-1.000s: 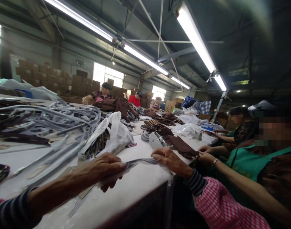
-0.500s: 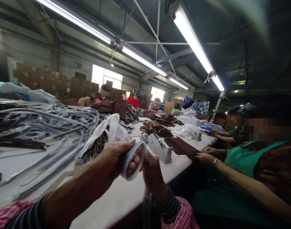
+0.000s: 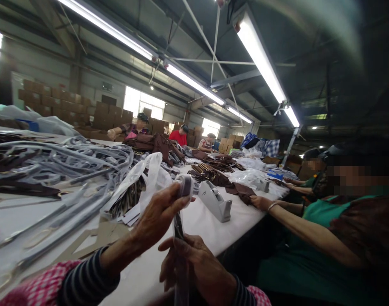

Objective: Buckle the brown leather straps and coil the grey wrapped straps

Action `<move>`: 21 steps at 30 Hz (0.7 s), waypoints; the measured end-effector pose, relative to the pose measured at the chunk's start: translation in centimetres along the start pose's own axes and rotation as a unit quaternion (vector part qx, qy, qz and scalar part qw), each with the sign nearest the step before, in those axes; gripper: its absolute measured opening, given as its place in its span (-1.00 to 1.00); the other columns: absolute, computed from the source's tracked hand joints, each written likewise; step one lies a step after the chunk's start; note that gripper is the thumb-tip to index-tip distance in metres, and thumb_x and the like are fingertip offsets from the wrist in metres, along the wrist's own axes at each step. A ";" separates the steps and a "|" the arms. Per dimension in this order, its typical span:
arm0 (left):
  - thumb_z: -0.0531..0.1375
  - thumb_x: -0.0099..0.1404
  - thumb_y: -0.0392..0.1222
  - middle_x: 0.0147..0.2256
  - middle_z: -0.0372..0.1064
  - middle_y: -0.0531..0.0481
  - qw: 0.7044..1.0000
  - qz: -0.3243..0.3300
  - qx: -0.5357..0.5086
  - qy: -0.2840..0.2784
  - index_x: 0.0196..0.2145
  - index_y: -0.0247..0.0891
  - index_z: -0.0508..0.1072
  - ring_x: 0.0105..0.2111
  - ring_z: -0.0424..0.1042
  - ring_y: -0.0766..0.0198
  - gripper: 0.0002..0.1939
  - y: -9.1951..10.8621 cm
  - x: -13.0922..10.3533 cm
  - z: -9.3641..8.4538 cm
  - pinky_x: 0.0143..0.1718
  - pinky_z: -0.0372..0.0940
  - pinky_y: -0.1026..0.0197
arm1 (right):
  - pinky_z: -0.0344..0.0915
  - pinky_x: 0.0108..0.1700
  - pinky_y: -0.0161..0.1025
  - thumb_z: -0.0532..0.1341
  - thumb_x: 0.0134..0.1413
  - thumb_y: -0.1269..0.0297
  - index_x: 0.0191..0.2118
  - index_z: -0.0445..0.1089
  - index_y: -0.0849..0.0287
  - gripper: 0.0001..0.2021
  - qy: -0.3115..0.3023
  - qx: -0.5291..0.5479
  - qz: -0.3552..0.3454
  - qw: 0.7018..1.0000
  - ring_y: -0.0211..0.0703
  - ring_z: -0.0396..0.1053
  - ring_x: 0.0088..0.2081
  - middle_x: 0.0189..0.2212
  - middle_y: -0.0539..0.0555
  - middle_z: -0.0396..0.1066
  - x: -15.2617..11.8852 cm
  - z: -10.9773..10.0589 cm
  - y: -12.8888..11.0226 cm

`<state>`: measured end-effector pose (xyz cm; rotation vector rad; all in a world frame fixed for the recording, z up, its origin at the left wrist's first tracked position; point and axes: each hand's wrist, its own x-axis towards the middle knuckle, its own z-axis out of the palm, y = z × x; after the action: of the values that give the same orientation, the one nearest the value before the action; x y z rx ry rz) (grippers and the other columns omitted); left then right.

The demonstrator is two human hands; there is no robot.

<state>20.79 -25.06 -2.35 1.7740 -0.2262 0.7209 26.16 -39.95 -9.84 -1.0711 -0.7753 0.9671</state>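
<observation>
Your left hand (image 3: pixel 156 216) is pinching the strap (image 3: pixel 184 187) top while your right hand (image 3: pixel 194 265) is clenching its hanging, unwound tail.

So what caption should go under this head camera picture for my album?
Left hand and right hand wind a grey strap above a white table.

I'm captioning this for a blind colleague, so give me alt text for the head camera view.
A person's left hand holds the folded top of a grey strap above a white table, while the right hand grips it lower down. A tape dispenser, a plastic bag and strap piles lie beyond; other workers sit alongside.
</observation>
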 end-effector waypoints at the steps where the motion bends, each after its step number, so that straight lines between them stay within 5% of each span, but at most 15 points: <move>1: 0.17 0.44 -0.09 -0.20 0.53 -0.08 0.996 0.038 0.075 -0.015 -0.17 -0.21 0.44 -0.15 0.50 0.11 -0.85 -0.6 -0.3 0.1 -0.09 0.39 0.12 | 0.35 -0.50 -0.34 0.35 0.18 -0.08 -0.08 0.49 0.33 -0.51 0.004 0.015 0.009 1.000 -0.21 0.48 -0.57 -0.42 0.19 0.57 -0.3 -0.3 -0.4; 5: 0.03 0.44 -0.35 -0.31 0.39 -0.05 0.917 0.196 0.323 -0.128 -0.26 -0.21 0.31 -0.36 0.34 0.19 -0.87 -3.6 -1.1 0.2 -0.31 0.25 0.16 | 0.13 -0.68 -0.44 0.39 0.15 0.02 -0.09 0.46 0.33 -0.57 0.006 0.028 0.024 0.999 -0.35 0.34 -0.69 -0.39 0.15 0.56 -0.8 -2.7 -2.2; 9: -0.04 0.43 -0.45 -0.28 0.37 -0.06 0.837 0.248 0.440 -0.208 -0.21 -0.23 0.29 -0.35 0.31 0.15 -0.81 -6.5 -2.0 0.5 -0.31 0.17 0.11 | 0.14 -0.69 -0.45 0.42 0.09 -0.02 -0.06 0.45 0.40 -0.47 -0.040 -0.050 0.111 0.992 -0.33 0.36 -0.68 -0.40 0.21 0.58 -0.7 -6.5 -2.7; 11: 0.03 0.51 -0.25 -0.26 0.37 -0.07 0.830 0.247 0.440 -0.239 -0.17 -0.24 0.30 -0.35 0.32 0.14 -0.93 -7.5 -2.7 0.9 -0.31 0.17 0.11 | 0.13 -0.70 -0.46 0.44 0.04 -0.03 -0.12 0.46 0.40 -0.47 -0.063 -0.073 0.168 0.981 -0.33 0.36 -0.70 -0.43 0.20 0.58 -0.7 -8.3 -2.5; 14: 0.15 0.47 0.07 -0.24 0.40 -0.07 0.834 0.243 0.416 -0.270 -0.13 -0.25 0.32 -0.33 0.34 0.14 -0.70 -8.4 -3.4 1.7 -0.30 0.19 0.12 | 0.08 -0.70 -0.47 0.43 0.05 -0.05 -0.25 0.47 0.39 -0.52 -0.108 -0.101 0.244 0.958 -0.39 0.26 -0.74 -0.54 0.11 0.53 -1.1 -10.5 -2.4; 18: 0.09 0.53 -0.11 -0.23 0.45 -0.07 0.828 0.212 0.430 -0.292 -0.15 -0.23 0.36 -0.34 0.37 0.16 -0.84 -9.4 -3.8 1.9 -0.32 0.14 0.14 | 0.06 -0.68 -0.47 0.36 0.13 -0.08 -0.24 0.45 0.31 -0.55 -0.116 -0.178 0.288 0.934 -0.44 0.14 -0.75 -0.58 -0.01 0.47 -1.2 -12.4 -3.7; 21: 0.02 0.55 -0.15 -0.27 0.47 -0.07 0.830 0.171 0.450 -0.283 -0.21 -0.23 0.38 -0.35 0.38 0.16 -0.80 -10.0 -3.5 1.3 -0.31 0.12 0.14 | 0.12 -0.61 -0.44 0.32 0.17 -0.09 -0.28 0.44 0.27 -0.57 -0.054 -0.306 0.213 0.926 -0.40 0.17 -0.69 -0.58 -0.07 0.41 -1.1 -13.1 -4.9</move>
<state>23.40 -23.64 -12.60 2.8995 -0.7054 0.5524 38.54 -46.44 -9.28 -1.7949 -0.9904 1.1897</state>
